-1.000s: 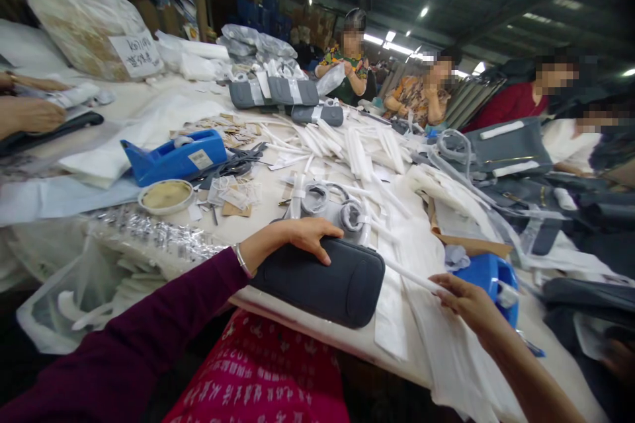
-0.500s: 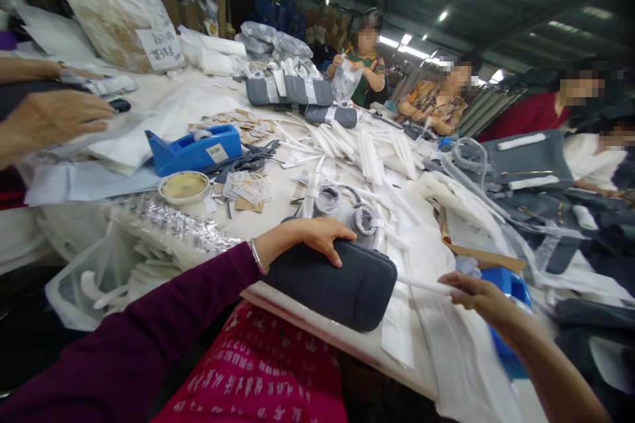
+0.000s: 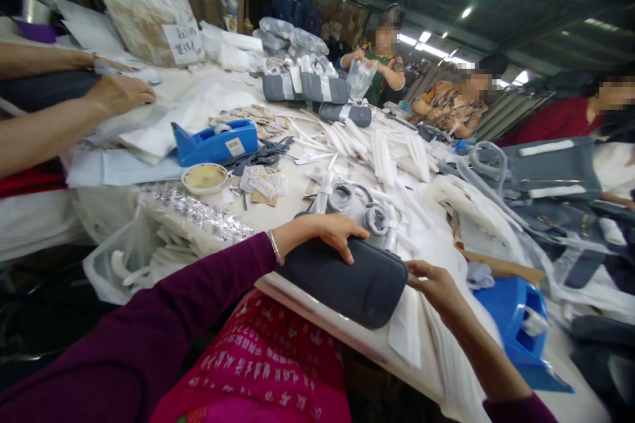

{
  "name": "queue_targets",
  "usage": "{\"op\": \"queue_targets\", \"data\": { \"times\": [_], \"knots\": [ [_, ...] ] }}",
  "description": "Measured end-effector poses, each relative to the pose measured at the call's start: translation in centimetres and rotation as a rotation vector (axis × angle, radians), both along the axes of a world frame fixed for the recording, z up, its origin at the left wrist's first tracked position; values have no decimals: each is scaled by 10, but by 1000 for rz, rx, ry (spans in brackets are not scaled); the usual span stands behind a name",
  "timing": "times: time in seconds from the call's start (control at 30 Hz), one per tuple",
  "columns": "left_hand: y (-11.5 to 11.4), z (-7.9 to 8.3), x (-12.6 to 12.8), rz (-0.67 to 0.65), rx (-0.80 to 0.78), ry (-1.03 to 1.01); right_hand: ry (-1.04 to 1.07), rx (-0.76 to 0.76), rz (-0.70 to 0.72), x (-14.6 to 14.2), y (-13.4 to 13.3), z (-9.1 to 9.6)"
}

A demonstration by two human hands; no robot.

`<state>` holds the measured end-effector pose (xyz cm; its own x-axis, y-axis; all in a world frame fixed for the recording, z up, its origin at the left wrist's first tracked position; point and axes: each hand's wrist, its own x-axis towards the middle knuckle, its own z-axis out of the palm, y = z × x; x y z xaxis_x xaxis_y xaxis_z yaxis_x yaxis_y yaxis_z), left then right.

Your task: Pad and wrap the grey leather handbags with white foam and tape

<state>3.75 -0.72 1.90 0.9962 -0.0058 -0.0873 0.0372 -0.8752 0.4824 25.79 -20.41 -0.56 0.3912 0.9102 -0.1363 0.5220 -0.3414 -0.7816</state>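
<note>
One bag (image 3: 344,282) has left hand (image 3: 332,231) gripping its top, right hand (image 3: 438,283) alongside, grip unclear.

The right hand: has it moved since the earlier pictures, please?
Yes: judged against the right-side blue tape dispenser, the right hand has moved leftward, away from it, to the right end of the dark bag.

Smooth, matt, leather-like bag (image 3: 342,284)

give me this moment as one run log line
left hand: holding dark bag | right hand: at bag's right end, grip unclear | beyond bag: white strips
</note>
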Motion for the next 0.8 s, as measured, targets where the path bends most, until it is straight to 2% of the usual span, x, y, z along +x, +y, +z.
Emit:
{"op": "queue_targets", "data": {
  "times": [0.1, 0.27, 0.43, 0.47, 0.53, 0.6, 0.67, 0.73, 0.8],
  "knots": [
    [0, 1, 1, -9, 15, -10, 107, 89, 20, -10, 7, -8],
    [-5, 9, -3, 20, 75, 16, 432, 102, -37, -27, 17, -12],
    [-8, 6, -5, 92, -21, 23, 515, -27, -19, -14, 8, -9],
    [-8, 3, -5, 120, -13, 23, 475, -44, -23, -13, 6, -7],
    [-9, -6, -3, 194, 26, 21, 230, 29, -81, -20, 3, 0],
    [-10, -15, 0, 267, 57, 3, -139, 203, -128, -41, 4, 8],
    [-10, -22, 3, 303, 73, -31, -409, 358, -70, -72, 12, 11],
    [-9, -25, 4, 325, 74, -44, -485, 418, 43, -107, 25, 5],
    [-8, -26, 3, 360, 74, -16, -511, 435, 70, -135, 41, -7]
  ]
}}
